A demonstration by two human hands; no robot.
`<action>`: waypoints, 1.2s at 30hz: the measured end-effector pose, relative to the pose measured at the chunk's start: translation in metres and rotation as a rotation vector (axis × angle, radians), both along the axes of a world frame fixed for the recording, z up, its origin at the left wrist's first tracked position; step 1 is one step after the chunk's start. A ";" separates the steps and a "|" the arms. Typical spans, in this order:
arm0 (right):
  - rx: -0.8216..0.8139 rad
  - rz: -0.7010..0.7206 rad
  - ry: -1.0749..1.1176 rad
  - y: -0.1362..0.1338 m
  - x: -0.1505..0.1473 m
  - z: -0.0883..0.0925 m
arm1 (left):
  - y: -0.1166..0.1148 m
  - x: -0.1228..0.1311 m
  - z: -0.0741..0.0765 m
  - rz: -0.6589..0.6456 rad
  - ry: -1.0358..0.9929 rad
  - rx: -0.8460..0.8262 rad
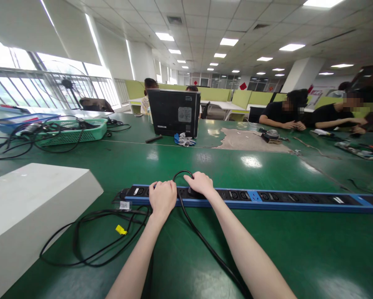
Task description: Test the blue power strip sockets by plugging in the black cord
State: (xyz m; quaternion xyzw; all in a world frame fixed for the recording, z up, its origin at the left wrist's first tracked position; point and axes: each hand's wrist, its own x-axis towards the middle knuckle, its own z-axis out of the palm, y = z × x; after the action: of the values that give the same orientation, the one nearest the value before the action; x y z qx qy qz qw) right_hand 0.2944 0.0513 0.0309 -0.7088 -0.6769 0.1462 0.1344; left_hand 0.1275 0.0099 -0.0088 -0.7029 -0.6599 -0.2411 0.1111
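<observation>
A long blue and black power strip [239, 203] with rows of sockets lies across the green table in front of me. My left hand [163, 197] is closed over its left part, fingers wrapped over the far edge. To the right of it, my right hand [200, 183] is closed around a black plug [192, 192] at the strip's sockets, thumb stretched to the left. The plug is mostly hidden under the palm, so how deep it sits I cannot tell. A black cable [201, 238] loops behind the hands and runs between my forearms towards me.
Coiled black cord [80, 245] with a yellow tag [121, 229] lies left of my forearm, beside a white box [43, 199]. Further back are a green basket [89, 132] of cables, a black computer case [174, 112] and gloves [184, 140]. People sit across the table.
</observation>
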 end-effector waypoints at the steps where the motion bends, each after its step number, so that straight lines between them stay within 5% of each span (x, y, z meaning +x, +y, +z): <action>1: 0.031 -0.022 -0.033 0.000 -0.003 -0.003 | 0.001 0.000 -0.001 0.005 -0.004 0.002; 18: 0.192 0.020 -0.063 -0.006 -0.004 -0.014 | 0.006 0.004 -0.001 0.074 -0.027 0.018; 28: -0.090 0.061 0.311 0.025 0.005 -0.014 | 0.004 0.005 -0.001 0.034 -0.016 0.033; 32: 0.081 0.102 0.352 0.008 0.005 0.000 | 0.004 0.004 0.002 0.045 0.000 0.001; 36: 0.248 0.232 0.521 -0.018 0.013 0.037 | 0.001 0.001 0.007 0.018 0.047 -0.061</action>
State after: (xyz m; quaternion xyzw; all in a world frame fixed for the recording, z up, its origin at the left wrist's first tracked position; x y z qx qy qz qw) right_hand 0.3069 0.0332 0.0678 -0.5437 -0.7087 0.2537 0.3711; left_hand 0.1286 0.0111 -0.0019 -0.7055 -0.6705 -0.2031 0.1072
